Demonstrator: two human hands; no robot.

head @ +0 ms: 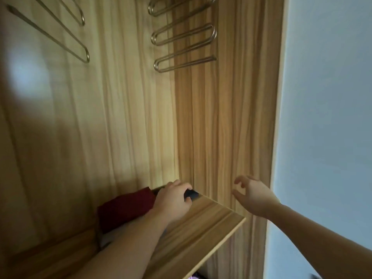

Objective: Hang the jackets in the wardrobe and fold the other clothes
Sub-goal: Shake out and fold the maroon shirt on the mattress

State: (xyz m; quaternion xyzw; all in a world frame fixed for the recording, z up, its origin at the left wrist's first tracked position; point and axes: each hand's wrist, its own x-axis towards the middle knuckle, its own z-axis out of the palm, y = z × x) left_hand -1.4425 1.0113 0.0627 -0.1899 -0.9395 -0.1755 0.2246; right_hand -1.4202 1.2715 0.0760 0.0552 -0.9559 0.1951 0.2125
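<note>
Wardrobe (221,117) shelf (201,224) carries one folded maroon garment (124,208); the left hand (173,200) curls around one dark item (191,193) at its edge. The right hand (253,192) hovers beside, fingers loosely spread.

The wardrobe (124,109) is finished in light yellowish-brown wood with a streaked vertical grain, and a darker tan tone is seen on its right inner wall (225,117). The same striped grain is carried by the shelf (201,222), edged in paler wood. A dark red folded garment (124,208) is seen at the shelf's back left. A black item (191,193) is seen at the back edge. The looped metal hangers (181,43) are dull brass-grey. The wall (326,117) is pale blue-grey.
</note>
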